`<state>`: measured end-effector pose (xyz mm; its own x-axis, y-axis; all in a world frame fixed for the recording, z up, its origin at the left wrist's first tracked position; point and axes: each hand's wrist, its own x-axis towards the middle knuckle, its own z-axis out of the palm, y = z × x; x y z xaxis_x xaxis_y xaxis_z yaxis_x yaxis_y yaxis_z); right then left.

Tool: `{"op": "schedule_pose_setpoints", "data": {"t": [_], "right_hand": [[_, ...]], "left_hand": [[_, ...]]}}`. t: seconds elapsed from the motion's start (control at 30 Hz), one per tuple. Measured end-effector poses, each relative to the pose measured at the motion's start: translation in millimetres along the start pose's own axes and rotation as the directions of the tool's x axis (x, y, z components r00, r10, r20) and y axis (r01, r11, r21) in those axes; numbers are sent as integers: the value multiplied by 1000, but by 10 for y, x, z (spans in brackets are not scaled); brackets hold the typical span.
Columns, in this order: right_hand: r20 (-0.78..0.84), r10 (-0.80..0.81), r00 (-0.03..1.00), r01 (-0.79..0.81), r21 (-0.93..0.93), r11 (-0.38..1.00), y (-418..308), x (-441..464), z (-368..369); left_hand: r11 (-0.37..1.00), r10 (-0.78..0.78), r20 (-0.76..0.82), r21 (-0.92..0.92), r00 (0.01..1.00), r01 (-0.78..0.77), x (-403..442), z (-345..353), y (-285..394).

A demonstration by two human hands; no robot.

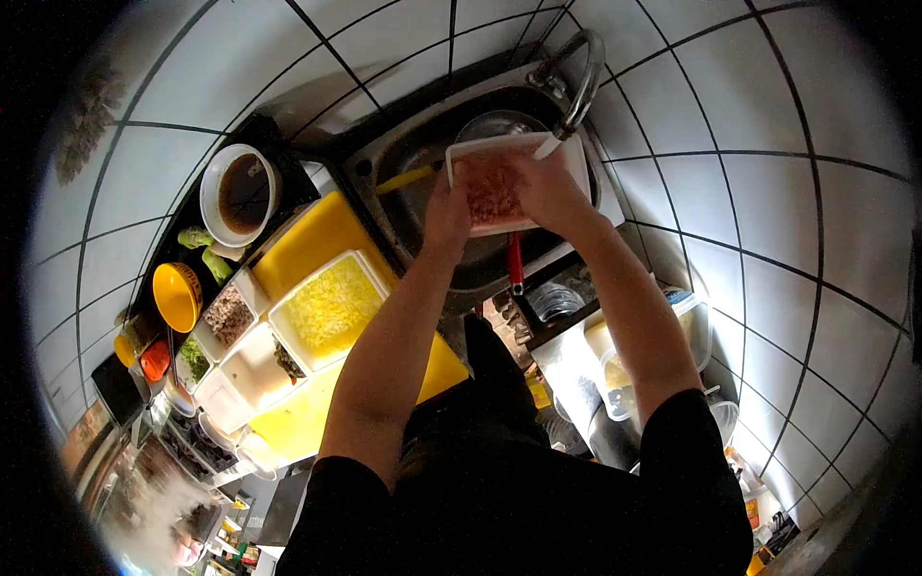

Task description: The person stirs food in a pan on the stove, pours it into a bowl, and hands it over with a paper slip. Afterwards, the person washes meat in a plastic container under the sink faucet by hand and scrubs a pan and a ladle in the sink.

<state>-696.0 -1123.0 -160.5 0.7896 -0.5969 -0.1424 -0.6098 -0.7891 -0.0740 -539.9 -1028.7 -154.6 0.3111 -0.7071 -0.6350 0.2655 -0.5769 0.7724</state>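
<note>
A white rectangular container [579,165] with reddish meat [492,192] in it is held over the sink. My left hand [448,213] grips its left side, the fingers partly hidden at the rim. On the right, my right hand [555,197] reaches over the container into the meat, its fingertips hard to make out. Water runs from the curved metal faucet [586,86] down beside my right hand into the container.
The dark sink [408,206] holds a yellow-handled tool [405,180] and a red handle [516,261]. On the left stand a bowl of dark liquid [240,193], a yellow bowl [178,297], a tray of yellow food [328,309] and yellow boards [312,240]. Clear containers [687,331] stand right.
</note>
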Motion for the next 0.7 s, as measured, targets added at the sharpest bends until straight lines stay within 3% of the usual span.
{"op": "schedule_pose_setpoints", "data": {"t": [0.07,0.13,0.23,0.33,0.43,0.53,0.63,0.67,0.7], "right_hand": [[205,-12,979,-11,109,994,-152,-1,-252],[276,-107,955,77,118,990,-249,-25,-283],[226,-4,974,-66,303,951,-220,47,-203],[184,50,982,-65,74,995,-194,-43,-276],[525,-131,841,124,49,991,-282,38,-571],[302,51,952,-78,77,994,-233,46,-444],[463,75,883,-86,3,996,-264,-6,-531],[521,106,847,-155,52,987,-336,0,-622],[467,24,884,-77,96,992,-357,19,-548]], "left_hand": [[996,28,37,-91,999,-25,19,18,-70],[985,82,78,-158,994,-69,46,52,-96],[981,45,84,-194,995,-28,34,82,-60],[975,6,56,-220,998,7,88,39,-43],[963,98,87,-260,991,-72,55,65,-21],[999,51,34,-19,998,-51,127,1,-70],[996,1,102,-86,995,8,85,-5,-2],[996,57,96,-79,994,-50,23,0,33],[992,113,94,-70,989,-106,-59,18,83]]}}
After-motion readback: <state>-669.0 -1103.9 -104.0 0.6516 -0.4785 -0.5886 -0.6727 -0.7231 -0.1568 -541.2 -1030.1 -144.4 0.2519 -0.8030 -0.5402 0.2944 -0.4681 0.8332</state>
